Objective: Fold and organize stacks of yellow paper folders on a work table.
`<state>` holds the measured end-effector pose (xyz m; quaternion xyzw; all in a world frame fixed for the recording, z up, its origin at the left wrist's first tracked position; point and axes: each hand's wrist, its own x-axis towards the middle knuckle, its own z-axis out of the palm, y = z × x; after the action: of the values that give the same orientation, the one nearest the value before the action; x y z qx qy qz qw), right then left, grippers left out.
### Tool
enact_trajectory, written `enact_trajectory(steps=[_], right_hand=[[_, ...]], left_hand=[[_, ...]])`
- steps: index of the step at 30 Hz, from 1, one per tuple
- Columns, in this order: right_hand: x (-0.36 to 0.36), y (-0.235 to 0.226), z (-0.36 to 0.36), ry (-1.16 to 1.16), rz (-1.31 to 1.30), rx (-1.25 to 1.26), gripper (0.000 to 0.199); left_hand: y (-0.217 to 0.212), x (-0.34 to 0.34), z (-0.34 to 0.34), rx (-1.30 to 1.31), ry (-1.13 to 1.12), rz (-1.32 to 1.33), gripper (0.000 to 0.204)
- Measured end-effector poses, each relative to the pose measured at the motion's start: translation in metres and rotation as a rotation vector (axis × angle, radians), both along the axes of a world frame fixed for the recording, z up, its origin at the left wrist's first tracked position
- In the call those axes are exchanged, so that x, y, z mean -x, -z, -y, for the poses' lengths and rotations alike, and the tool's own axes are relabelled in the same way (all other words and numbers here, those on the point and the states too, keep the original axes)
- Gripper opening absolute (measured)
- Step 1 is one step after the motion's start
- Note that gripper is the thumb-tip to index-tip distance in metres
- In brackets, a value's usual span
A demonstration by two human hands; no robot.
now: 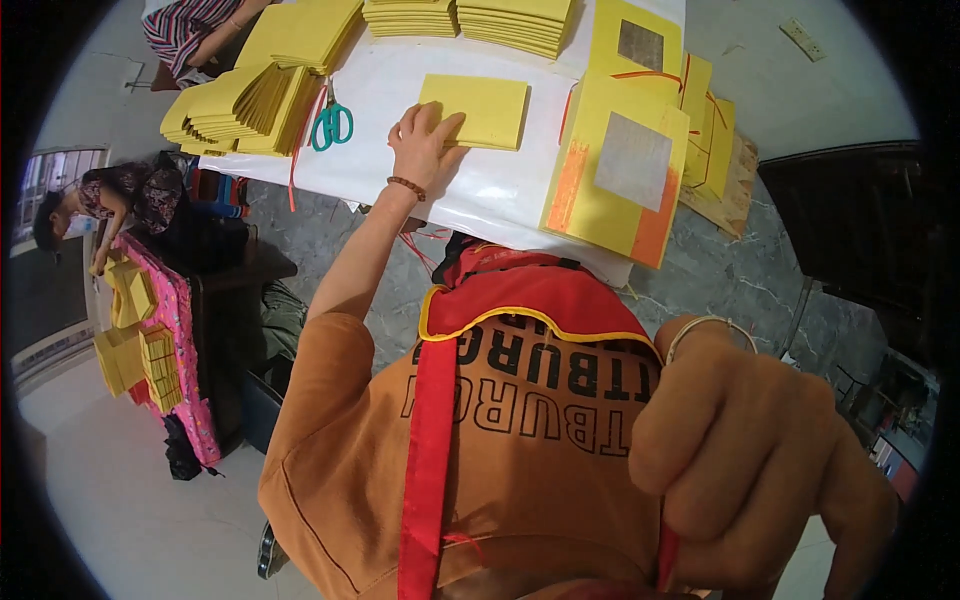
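A flat rectangle of yellow paper (488,108), seemingly a thin stack or folded packet, lies on the white-covered table (385,172). My left hand (425,138) rests on its near left corner with fingers spread. A beaded bracelet circles that wrist. Close to the camera at the lower right, my right hand (735,450) is raised with its fingers curled in; whatever they may hold is hidden. Part of a red apron strap shows just below it. Teal-handled scissors (331,127) lie left of my left hand, beside fanned yellow paper stacks (240,105).
More yellow paper stacks (515,22) line the table's far side. At the right edge lie large yellow pieces with grey squares (633,160) and bundles tied with red string (708,150). Another person (130,205) bends over a pink-covered table (185,350) at left; another person's arm (228,35) shows at the far left.
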<state>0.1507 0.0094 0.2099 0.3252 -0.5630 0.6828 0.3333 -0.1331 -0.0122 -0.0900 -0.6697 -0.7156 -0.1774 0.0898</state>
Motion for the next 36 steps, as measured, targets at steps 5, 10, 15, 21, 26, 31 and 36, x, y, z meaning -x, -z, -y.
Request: enact_trajectory(steps=[5,10,15,21,26,31,36], right_hand=[[0.000,-0.003,-0.007,-0.024,-0.048,0.013,0.017],[-0.034,0.030,-0.012,0.152,-0.288,0.161,0.012],[-0.103,0.120,-0.049,0.609,0.108,0.467,0.016],[-0.112,0.259,-0.072,1.041,0.687,0.827,0.064],[-0.087,0.279,-0.063,0.824,0.683,1.124,0.061],[-0.081,0.298,-0.056,0.765,0.787,1.098,0.055],[-0.071,0.302,-0.048,0.810,0.775,1.129,0.053]], left_hand=[[0.024,-0.003,-0.008,-0.033,-0.052,0.153,0.045],[0.028,0.005,-0.026,-0.027,0.034,0.162,0.047],[0.011,0.004,-0.028,-0.024,-0.001,0.071,0.045],[-0.023,-0.079,-0.025,0.060,0.169,1.092,0.043],[0.013,-0.134,-0.042,0.294,0.214,1.927,0.066],[-0.001,-0.144,-0.049,0.262,0.234,1.993,0.067],[-0.007,-0.143,-0.049,0.234,0.204,1.785,0.069]])
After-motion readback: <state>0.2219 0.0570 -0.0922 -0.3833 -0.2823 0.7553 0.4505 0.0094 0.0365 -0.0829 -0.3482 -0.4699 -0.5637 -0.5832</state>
